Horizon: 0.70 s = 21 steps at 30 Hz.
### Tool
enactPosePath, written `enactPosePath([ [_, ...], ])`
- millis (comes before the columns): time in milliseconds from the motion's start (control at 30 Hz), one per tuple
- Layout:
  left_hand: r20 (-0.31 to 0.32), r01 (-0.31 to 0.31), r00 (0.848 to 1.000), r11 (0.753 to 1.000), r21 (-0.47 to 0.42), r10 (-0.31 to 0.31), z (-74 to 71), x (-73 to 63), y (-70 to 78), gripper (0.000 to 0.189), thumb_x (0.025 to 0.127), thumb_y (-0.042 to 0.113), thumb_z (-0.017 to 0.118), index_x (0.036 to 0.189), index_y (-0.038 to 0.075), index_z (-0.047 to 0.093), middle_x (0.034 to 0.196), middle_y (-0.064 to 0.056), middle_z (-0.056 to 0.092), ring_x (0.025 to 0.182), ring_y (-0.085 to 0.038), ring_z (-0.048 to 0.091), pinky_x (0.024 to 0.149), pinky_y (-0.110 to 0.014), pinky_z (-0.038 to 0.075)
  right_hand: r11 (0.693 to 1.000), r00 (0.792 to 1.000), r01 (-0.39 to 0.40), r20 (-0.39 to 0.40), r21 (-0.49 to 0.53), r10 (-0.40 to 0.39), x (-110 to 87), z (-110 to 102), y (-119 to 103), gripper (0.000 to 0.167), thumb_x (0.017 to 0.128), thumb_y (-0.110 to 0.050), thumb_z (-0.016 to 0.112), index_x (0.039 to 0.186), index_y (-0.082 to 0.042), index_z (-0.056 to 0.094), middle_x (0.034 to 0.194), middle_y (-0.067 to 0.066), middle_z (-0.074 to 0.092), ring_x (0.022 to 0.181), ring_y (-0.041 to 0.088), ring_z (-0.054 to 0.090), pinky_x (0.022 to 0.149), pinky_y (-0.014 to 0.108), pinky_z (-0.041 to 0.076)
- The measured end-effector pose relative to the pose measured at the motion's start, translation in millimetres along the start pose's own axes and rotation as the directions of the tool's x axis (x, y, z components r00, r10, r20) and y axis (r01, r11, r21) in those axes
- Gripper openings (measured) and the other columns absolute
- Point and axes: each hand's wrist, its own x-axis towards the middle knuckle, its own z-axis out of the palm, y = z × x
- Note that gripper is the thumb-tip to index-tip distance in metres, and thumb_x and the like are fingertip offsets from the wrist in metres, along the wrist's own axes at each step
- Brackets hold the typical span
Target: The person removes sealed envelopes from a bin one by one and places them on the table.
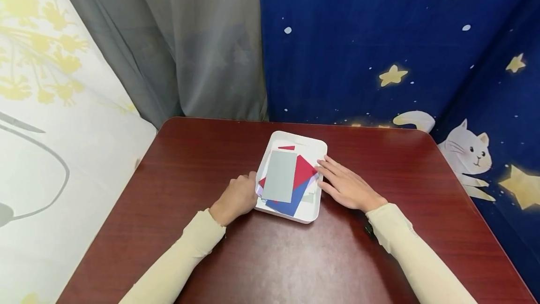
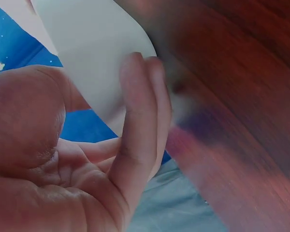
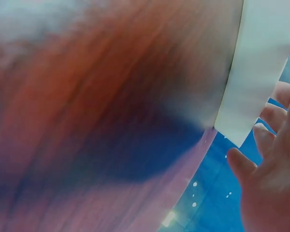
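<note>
A shallow white tray (image 1: 310, 216) stands slightly turned on the table, holding a loose pile of flat paper pieces. A grey rectangle (image 1: 280, 176) lies on top; beneath it show a red piece (image 1: 304, 171), a blue piece (image 1: 295, 201) and some white and pale purple ones. At the tray's left side my left hand (image 1: 241, 197) grips the wall, with curled fingers (image 2: 140, 106) against its outer face in the left wrist view. My right hand (image 1: 346, 184) reaches the opposite side with fairly straight, spread fingers, their tips right at the rim.
The dark red-brown wooden table (image 1: 202, 154) has rounded far corners. Behind it hang a grey curtain (image 1: 219, 41) and a blue curtain (image 1: 337, 60) with stars and a cat. A white patterned cloth (image 1: 84, 154) borders the left side.
</note>
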Motion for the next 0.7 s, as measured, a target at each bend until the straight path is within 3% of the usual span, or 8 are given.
enactPosePath([
  [133,-0.014,-0.011,1.000,1.000,0.025,0.012,7.7,7.8,-10.0,0.018,0.091,0.006,0.067,0.105,0.003,0.056,0.077,-0.012,0.061,0.065,-0.035,0.069,0.059,-0.052,0.059,1.000,1.000,0.018,-0.013,-0.025,-0.019,-6.0,1,1,0.058,0.113,-0.037,0.059,0.159,-0.001,0.056,0.168,0.018,0.048,0.163,0.039,0.030,0.128,0.058,0.029],
  [267,-0.037,-0.042,0.998,0.998,0.042,0.044,10.4,13.5,-17.5,0.020,0.090,0.006,0.068,0.106,0.005,0.056,0.077,-0.012,0.063,0.066,-0.036,0.070,0.060,-0.053,0.059,0.993,0.993,0.089,-0.068,-0.071,-0.094,-11.4,3,3,0.048,0.110,-0.028,0.064,0.150,-0.001,0.065,0.156,0.019,0.059,0.157,0.042,0.040,0.123,0.061,0.037],
  [400,-0.045,-0.049,0.998,0.998,0.028,0.050,10.0,19.8,-22.8,0.026,0.092,0.004,0.066,0.117,0.002,0.058,0.080,-0.015,0.065,0.067,-0.037,0.071,0.061,-0.052,0.060,0.974,0.972,0.163,-0.142,-0.154,-0.185,-14.1,5,7,0.036,0.105,-0.019,0.069,0.139,-0.005,0.072,0.140,0.015,0.066,0.142,0.041,0.054,0.106,0.058,0.051],
  [433,-0.046,-0.052,0.997,0.998,0.028,0.054,0.1,18.0,-16.9,0.029,0.093,0.004,0.065,0.121,0.000,0.059,0.084,-0.017,0.066,0.069,-0.039,0.072,0.063,-0.052,0.061,0.970,0.968,0.171,-0.154,-0.172,-0.198,-14.6,5,7,0.035,0.105,-0.017,0.070,0.137,-0.006,0.073,0.137,0.014,0.067,0.138,0.040,0.056,0.101,0.055,0.053],
  [533,-0.052,-0.053,0.997,0.999,0.012,0.053,-9.4,19.8,-13.8,0.035,0.093,0.003,0.065,0.127,-0.002,0.060,0.087,-0.020,0.068,0.071,-0.042,0.073,0.066,-0.055,0.061,0.961,0.959,0.186,-0.177,-0.205,-0.224,-15.6,5,8,0.031,0.104,-0.016,0.071,0.133,-0.008,0.075,0.129,0.010,0.068,0.126,0.035,0.059,0.088,0.049,0.054],
  [700,-0.058,-0.064,0.996,0.998,-0.005,0.064,-39.2,19.1,3.7,0.032,0.093,0.000,0.066,0.125,-0.004,0.062,0.086,-0.021,0.067,0.068,-0.044,0.072,0.064,-0.057,0.061,0.956,0.954,0.194,-0.186,-0.219,-0.236,-17.9,4,5,0.026,0.102,-0.015,0.073,0.127,-0.010,0.077,0.122,0.006,0.069,0.117,0.032,0.060,0.083,0.046,0.052],
])
